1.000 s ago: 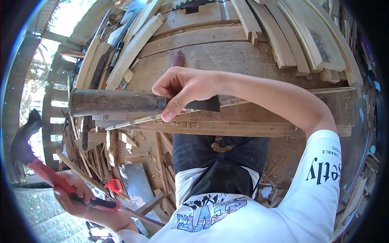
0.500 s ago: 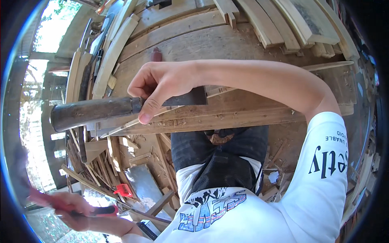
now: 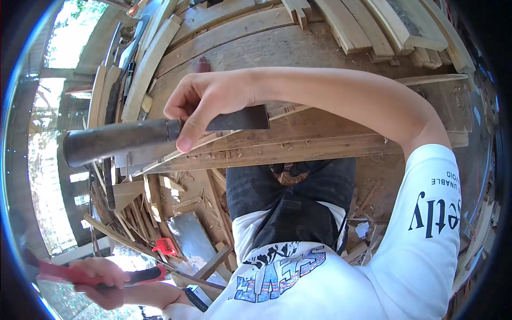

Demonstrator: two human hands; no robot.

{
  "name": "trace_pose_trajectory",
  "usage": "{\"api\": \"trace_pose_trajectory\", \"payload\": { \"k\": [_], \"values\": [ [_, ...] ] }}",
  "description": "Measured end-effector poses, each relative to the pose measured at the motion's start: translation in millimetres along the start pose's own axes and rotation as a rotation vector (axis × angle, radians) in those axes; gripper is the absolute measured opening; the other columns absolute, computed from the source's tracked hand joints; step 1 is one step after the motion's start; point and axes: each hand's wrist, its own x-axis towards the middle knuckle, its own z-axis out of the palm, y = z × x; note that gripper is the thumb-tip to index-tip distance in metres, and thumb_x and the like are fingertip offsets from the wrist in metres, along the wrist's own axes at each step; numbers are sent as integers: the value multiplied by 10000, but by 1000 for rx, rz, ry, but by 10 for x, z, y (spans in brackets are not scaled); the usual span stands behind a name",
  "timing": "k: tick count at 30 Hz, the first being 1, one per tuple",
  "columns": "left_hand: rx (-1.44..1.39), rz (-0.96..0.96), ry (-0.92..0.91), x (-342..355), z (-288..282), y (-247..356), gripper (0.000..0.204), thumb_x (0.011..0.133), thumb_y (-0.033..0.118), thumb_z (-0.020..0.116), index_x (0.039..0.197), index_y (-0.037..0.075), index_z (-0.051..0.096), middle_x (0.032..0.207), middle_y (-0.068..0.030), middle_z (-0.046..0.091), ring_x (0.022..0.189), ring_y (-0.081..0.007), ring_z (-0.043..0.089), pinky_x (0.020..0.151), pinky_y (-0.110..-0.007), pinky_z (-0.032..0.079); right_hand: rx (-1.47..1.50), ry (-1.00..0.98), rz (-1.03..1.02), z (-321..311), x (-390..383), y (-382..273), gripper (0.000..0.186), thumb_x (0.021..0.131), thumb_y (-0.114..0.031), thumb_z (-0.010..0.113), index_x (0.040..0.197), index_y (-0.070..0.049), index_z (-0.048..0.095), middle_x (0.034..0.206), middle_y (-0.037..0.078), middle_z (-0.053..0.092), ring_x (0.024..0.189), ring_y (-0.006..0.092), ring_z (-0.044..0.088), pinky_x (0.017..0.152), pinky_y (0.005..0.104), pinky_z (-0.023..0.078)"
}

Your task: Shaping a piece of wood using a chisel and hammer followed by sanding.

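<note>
My right hand (image 3: 209, 102) is closed around the neck of a wide chisel (image 3: 120, 141). Its thick dark handle points left, and the flat dark blade shows past my wrist, over the wooden workbench (image 3: 298, 146). Fingers and palm hide the part between handle and blade. At the lower left, my left hand (image 3: 101, 277) grips what looks like a hammer (image 3: 146, 275) by its red-and-black handle. The hammer's far end is dark and blurred at the picture's rim. Beneath the chisel, a thin wood strip (image 3: 210, 137) lies slantwise across the bench.
Several planks (image 3: 344, 26) lie at the far right of the bench, with more boards (image 3: 152, 66) along the left. A reddish-brown handle (image 3: 202, 65) pokes out behind my right hand. Wood scraps, a red plastic piece (image 3: 164, 246) and a grey sheet (image 3: 194, 242) lie below.
My left hand and the hammer have swung slightly, and the hammer shows sharper now. The chisel, my right hand and the bench appear slightly higher in the picture.
</note>
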Motion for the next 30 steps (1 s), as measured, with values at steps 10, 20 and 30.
{"api": "trace_pose_trajectory", "payload": {
  "k": [10,20,30],
  "values": [
    [261,-301,340,-13,337,-311,423,1062,436,416,1076,18,479,600,-25,398,361,-108,381,318,-254,337,-92,-11,-29,30,-20,-15,503,806,-234,846,564,-136,417,540,-75,356,513,44,343,516,277,239],
    [4,-145,195,116,29,-122,370,1090,392,350,993,40,406,657,-47,428,387,-112,369,295,-260,358,-75,-49,-61,-5,-33,-30,511,805,-250,845,577,-134,403,548,-61,391,513,46,365,509,267,254],
    [7,-104,198,229,102,-25,336,1089,368,368,974,57,426,621,-48,431,375,-115,388,294,-243,349,-192,10,-53,-45,-105,-48,506,815,-280,839,578,-112,424,549,-61,364,518,51,354,498,276,243]
  ]
}}
